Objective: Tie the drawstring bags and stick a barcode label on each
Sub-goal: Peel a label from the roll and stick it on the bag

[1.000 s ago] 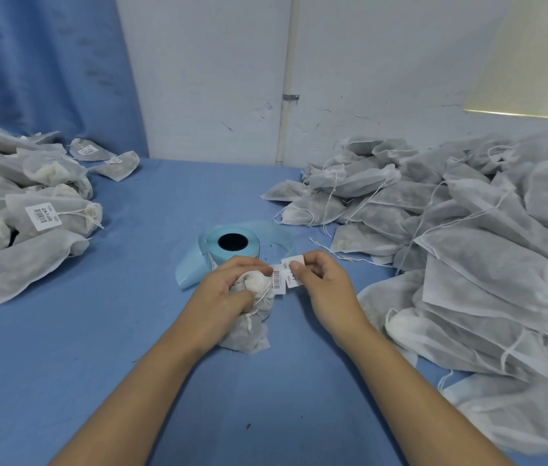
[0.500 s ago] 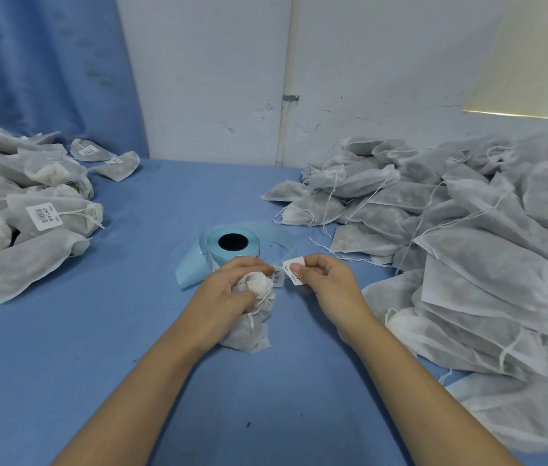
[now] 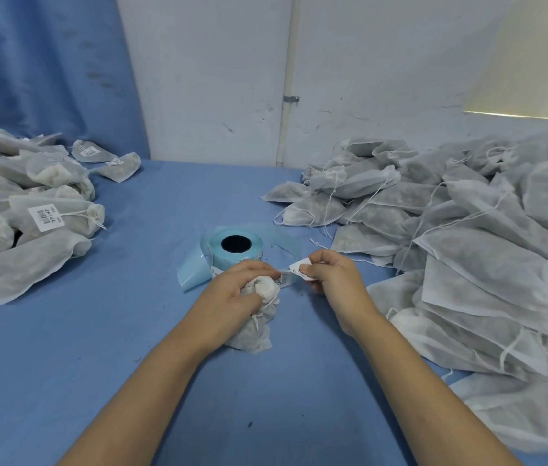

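Within the last second the right hand (image 3: 336,280) has peeled a barcode label (image 3: 301,268) off the backing strip beside the blue label roll (image 3: 235,247). It is now pinched between thumb and fingers (image 3: 328,262), just right of centre frame. The left hand (image 3: 232,290) keeps its fingers curled round the tied drawstring bag (image 3: 255,331) on the worktop (image 3: 131,364) at centre — so this bag likely needs only its label, while the pile of bags (image 3: 467,247) at right waits.

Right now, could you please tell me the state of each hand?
Left hand: closed, gripping the bag.
Right hand: closed, pinching a label.
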A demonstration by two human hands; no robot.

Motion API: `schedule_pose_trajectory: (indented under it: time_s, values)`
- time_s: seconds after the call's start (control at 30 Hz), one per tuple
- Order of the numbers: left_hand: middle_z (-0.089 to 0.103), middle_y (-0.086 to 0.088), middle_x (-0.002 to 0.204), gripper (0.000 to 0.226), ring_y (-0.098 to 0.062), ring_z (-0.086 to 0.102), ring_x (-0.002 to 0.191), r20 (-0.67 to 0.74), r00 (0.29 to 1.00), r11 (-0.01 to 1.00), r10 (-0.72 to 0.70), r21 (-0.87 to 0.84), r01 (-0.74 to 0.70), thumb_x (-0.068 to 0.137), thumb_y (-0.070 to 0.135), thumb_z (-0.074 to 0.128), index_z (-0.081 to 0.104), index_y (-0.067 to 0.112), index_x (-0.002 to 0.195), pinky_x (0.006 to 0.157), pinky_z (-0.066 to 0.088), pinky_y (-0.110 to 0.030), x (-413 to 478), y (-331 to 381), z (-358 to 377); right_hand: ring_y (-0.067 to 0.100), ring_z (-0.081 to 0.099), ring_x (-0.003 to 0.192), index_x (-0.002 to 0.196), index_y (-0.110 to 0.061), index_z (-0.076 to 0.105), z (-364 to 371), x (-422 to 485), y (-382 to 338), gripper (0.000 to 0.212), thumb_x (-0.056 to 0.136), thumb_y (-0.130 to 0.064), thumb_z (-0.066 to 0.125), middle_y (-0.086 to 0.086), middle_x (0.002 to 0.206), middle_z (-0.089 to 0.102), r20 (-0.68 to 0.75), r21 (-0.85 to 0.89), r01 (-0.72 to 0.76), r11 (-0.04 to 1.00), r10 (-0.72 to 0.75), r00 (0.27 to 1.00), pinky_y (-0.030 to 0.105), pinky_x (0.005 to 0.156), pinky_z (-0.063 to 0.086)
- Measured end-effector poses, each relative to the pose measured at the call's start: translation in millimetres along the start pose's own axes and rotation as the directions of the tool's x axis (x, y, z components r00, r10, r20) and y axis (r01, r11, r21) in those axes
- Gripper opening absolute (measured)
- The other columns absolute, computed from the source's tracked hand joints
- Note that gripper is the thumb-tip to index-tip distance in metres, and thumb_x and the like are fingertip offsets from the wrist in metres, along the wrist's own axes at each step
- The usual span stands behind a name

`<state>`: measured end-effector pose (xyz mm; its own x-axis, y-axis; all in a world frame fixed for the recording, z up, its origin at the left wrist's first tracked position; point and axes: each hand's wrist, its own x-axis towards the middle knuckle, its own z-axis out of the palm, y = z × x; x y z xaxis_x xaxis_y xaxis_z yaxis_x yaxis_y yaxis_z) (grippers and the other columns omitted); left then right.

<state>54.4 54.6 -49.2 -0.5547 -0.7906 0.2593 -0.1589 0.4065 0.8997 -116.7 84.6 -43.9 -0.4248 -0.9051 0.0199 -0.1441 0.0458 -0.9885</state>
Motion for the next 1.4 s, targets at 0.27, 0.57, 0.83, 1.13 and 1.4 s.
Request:
schedule_pose_trajectory:
  time_s: [0.27, 0.57, 0.83, 1.13, 1.4]
  values:
    - [0.058, 0.018, 0.113, 0.044, 0.018, 0.05, 0.1, -0.013, 1.0, 0.999, 0.029, 0.037, -0.028, 0.084, -0.01, 0.054, 0.064, 0.031, 0.095, 0.085, 0.032, 0.001, 1, -3, 2, 0.014, 0.047, 0.06, 0.062, -0.019, 0.055, -1, 3, 3, 0.027, 0.083, -0.003, 0.059, -0.01, 0.056, 0.056, -0.017, -0.091, 0.012, 0.996, -0.014, 1.0, 0.027, 0.061, 0.033]
    - [0.058, 0.019, 0.115, 0.033, 0.007, 0.051, 0.11, 0.03, 0.999, 0.993, 0.014, 0.119, -0.017, 0.088, -0.003, 0.056, 0.066, 0.023, 0.107, 0.097, 0.035, -0.01, 2, -3, 1, 0.011, 0.04, 0.05, 0.06, -0.013, 0.053, 0, 6, 3, 0.028, 0.082, 0.005, 0.054, -0.007, 0.051, 0.048, -0.037, 0.069, -0.036, 0.997, 0.038, 0.999, 0.023, 0.054, 0.03]
    - [0.061, 0.015, 0.112, 0.031, 0.007, 0.053, 0.104, 0.029, 1.0, 0.994, 0.01, 0.109, -0.013, 0.086, -0.003, 0.056, 0.067, 0.021, 0.102, 0.091, 0.036, -0.007, 2, -4, -1, 0.015, 0.037, 0.052, 0.057, -0.014, 0.047, -10, 8, -2, 0.027, 0.079, 0.001, 0.053, -0.003, 0.053, 0.046, -0.006, -0.203, -0.011, 0.979, 0.01, 1.0, 0.028, 0.053, 0.025]
    - [0.057, 0.021, 0.112, 0.046, 0.023, 0.048, 0.1, -0.029, 0.999, 0.999, 0.03, 0.029, -0.029, 0.082, -0.011, 0.054, 0.063, 0.031, 0.098, 0.084, 0.03, 0.003, 1, -5, 1, 0.012, 0.057, 0.056, 0.073, -0.009, 0.057, -4, 0, -3, 0.021, 0.09, 0.002, 0.052, -0.004, 0.055, 0.064, 0.12, 0.132, -0.026, 0.991, 0.01, 0.993, 0.018, 0.055, 0.046]
    - [0.059, 0.017, 0.115, 0.048, 0.023, 0.048, 0.1, -0.045, 0.999, 1.0, -0.009, -0.018, 0.008, 0.078, -0.017, 0.049, 0.066, 0.022, 0.101, 0.085, 0.032, 0.002, -1, -4, 0, 0.034, 0.063, 0.093, 0.077, -0.013, 0.054, 4, -6, -1, 0.022, 0.095, -0.004, 0.048, 0.022, 0.108, 0.069, 0.106, 0.058, -0.021, 0.998, 0.015, 0.994, 0.041, 0.086, 0.047]
